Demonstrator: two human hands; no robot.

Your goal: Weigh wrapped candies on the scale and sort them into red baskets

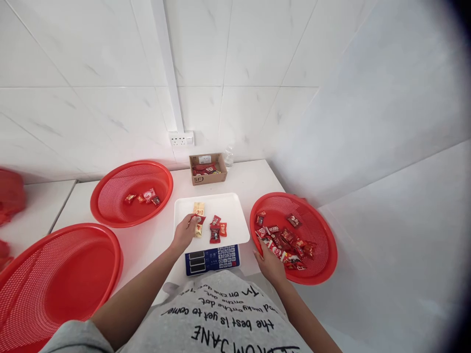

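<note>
My left hand (185, 234) is closed in a pinch on a small red-wrapped candy (200, 219), over the white tray (235, 208) of a scale (212, 260). Under it on the tray lies a long cream-coloured packet (198, 208). To its right are several small wrapped sweets (215, 234), red and dark red. My right hand (271, 263) grips the near left rim of a red mesh basket (324, 235), thumb outside and fingers inside, partly hidden by the rim. Many red packets (289, 238) lie in that basket, close to these fingers.
Left of the scale stand a red basket (96, 203) with a few sweets and a larger red basket (116, 264) nearer me. A cardboard box (208, 179) of packets and a clear plastic bottle (228, 157) are by the tiled wall, below a socket (181, 139).
</note>
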